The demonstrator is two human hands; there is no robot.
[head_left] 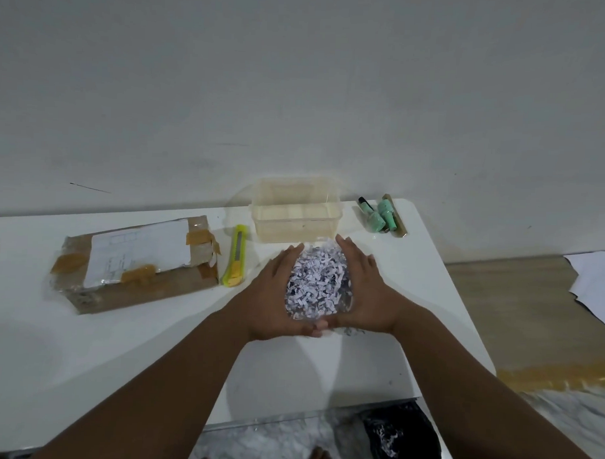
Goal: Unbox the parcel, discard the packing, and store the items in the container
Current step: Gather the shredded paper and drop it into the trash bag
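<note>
Both bare forearms reach forward from the bottom edge over the white surface (84, 342). Below them, off its near edge, a black bag (402, 435) on the floor holds some paper shreds.

The left hand (274, 297) and right hand (367, 293) cup a heap of white and dark shredded paper packing (316, 284) from either side. Palms face inward, fingers are extended forward, and the thumbs meet at the near end of the heap. The hands press against the heap without closing into fists.

Just beyond the fingertips stands a clear rectangular plastic container (296, 225); no items are visible inside.

Left of the left hand lies a yellow-green utility knife (235, 256). Further left lies the brown cardboard parcel (135, 268), bearing a white label and brown tape.

Beyond the right hand, right of the container, lie mint-green bottles and a marker (380, 215).
</note>
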